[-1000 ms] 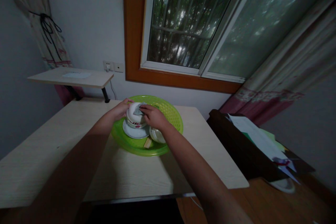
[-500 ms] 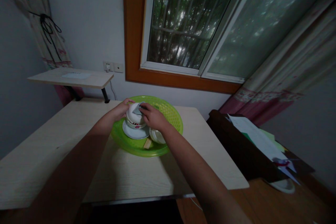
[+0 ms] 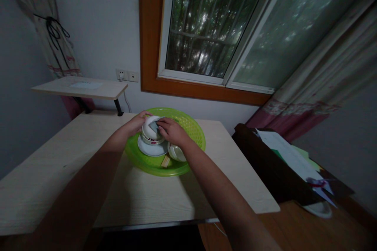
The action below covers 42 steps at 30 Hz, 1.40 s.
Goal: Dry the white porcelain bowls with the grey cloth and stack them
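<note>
A white bowl is tilted above another bowl with red marks, which stands on a white plate. My left hand grips the tilted bowl at its left side. In my right hand is a grey-green cloth, pressed against the bowl's outer surface. Right of the plate, under my right wrist, lies another white bowl. Short wooden sticks rest in front of it. All of this sits in a round green basket tray.
The pale wooden table carries a raised shelf at the back left, with a paper on it. To the right stands a dark brown piece of furniture topped with papers. Behind the table are a wall and a window.
The cloth and my right fingers have shifted slightly on the bowl's surface. My left hand stays at the bowl's left side, and the tray's contents look the same.
</note>
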### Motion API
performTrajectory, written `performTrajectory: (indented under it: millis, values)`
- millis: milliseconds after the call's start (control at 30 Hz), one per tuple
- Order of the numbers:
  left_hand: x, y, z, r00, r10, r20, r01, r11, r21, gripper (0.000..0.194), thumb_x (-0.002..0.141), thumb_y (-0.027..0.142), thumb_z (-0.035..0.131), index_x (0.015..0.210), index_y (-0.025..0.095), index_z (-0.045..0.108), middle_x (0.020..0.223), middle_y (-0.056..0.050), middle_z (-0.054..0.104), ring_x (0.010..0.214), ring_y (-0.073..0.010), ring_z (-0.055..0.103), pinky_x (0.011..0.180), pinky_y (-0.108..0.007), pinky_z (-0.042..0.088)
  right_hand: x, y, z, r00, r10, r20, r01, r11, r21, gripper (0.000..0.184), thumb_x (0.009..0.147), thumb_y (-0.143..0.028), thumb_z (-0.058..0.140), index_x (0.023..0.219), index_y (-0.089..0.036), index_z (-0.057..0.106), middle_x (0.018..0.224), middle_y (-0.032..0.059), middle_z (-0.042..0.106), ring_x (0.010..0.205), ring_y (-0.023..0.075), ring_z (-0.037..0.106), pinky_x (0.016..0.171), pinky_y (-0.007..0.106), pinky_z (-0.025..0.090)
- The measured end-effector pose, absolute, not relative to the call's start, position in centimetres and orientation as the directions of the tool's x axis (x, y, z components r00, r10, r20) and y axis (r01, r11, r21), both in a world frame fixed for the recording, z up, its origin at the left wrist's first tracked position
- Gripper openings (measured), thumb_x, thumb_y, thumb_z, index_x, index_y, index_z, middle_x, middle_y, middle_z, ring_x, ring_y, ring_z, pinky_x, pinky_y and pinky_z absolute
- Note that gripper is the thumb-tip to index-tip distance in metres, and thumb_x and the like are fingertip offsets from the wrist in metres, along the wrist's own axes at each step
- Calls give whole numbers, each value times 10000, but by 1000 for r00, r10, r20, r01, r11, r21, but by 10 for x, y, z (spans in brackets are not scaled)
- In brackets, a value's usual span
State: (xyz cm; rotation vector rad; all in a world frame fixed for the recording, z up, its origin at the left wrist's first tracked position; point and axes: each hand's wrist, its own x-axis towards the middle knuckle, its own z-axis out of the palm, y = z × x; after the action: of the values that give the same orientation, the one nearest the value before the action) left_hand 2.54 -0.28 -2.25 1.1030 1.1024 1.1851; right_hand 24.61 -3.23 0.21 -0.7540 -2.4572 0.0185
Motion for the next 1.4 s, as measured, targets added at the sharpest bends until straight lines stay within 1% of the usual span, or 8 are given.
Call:
performTrajectory:
  millis: [200,367,500,633,767,1000,1167,1400]
  values:
    - [25,1,-28,60,997,-46,-118,53,992,419,639,98,663,1040,203,607,939,-25,667,775,-172,624,636,-257,498,250,-29,2,-712,538,451,541,830,-136,307,992,-240,497,907,-131,772,945,97,726,910,186,646,909,308,497]
    - [23,5,-29,62,998,-12,-134,20,991,359,620,65,641,954,194,624,924,-23,679,791,-176,616,655,-259,507,248,-32,0,-762,425,488,396,903,-168,288,988,-212,492,1057,-139,762,1185,103,703,1099,190,626,1021,316,466]
    - [23,5,-28,52,999,-2,-117,8,993,325,626,48,628,926,172,627,905,-27,681,807,-176,605,675,-258,502,247,-29,-2,-694,497,520,479,859,-181,309,944,-176,541,1192,-144,723,1295,125,649,1199,231,560,1081,384,429]
    - [24,4,-29,47,999,17,-97,-12,995,324,641,57,617,949,153,632,920,-33,673,814,-169,598,707,-263,498,250,-27,1,-649,575,497,576,799,-172,238,901,-167,582,1069,-154,751,1129,115,681,1096,236,573,1030,391,437]
    - [24,1,-28,49,999,-1,-108,7,994,362,628,66,610,972,179,632,941,-33,675,817,-179,614,698,-276,512,251,-29,2,-715,554,427,537,826,-172,163,886,-170,589,889,-144,750,924,87,690,939,209,606,946,351,468]
    - [27,-5,-23,80,997,-22,-141,33,989,361,659,73,607,1005,172,632,867,-28,672,728,-171,601,640,-279,496,245,-29,-4,-741,416,527,361,909,-211,342,888,-126,559,1191,-126,716,1287,135,646,1203,230,571,1080,374,437]
    - [28,-3,-22,74,997,-14,-135,24,991,352,650,86,629,989,182,643,935,-40,683,776,-175,617,660,-279,505,249,-25,-5,-660,533,530,512,835,-202,356,887,-137,594,1228,-167,695,1283,127,615,1208,248,530,1071,406,431]
    - [30,-5,-19,39,999,-19,-123,23,992,343,654,73,629,975,189,659,925,-40,685,780,-181,618,676,-285,509,256,-16,-9,-549,705,449,621,703,-346,123,872,-146,648,980,-157,704,1005,64,600,921,178,580,889,304,488]
